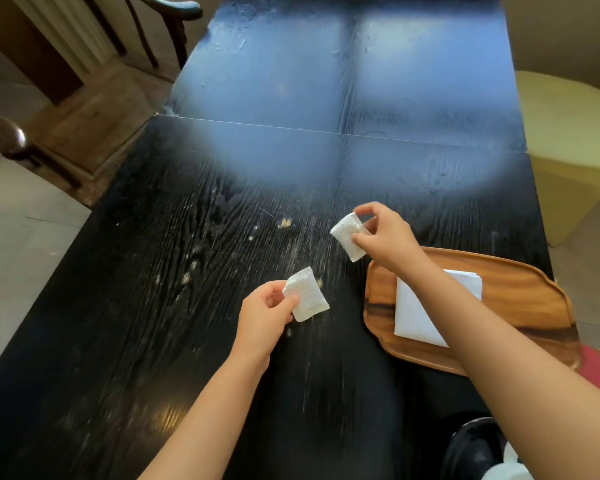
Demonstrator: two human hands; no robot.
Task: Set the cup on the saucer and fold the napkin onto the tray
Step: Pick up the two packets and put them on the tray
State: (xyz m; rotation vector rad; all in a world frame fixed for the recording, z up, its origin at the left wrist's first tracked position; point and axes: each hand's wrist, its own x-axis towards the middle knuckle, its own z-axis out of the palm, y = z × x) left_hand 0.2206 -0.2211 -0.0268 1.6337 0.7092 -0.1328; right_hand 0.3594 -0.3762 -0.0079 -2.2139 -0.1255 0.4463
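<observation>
while each hand pinches a packet | napkin (417, 315) under right forearm; on tray (520, 289)

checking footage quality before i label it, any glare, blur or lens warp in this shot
Head view: a broad bluish glare washes over the far half of the black table, hiding its grain there; wide-angle warp splays the table edges outward; both packets, in the left hand and right hand, look slightly soft, their print unreadable; the napkin on the wooden tray is evenly lit.

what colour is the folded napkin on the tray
White, plain. The napkin lies on the brown wooden tray; head view.
</observation>
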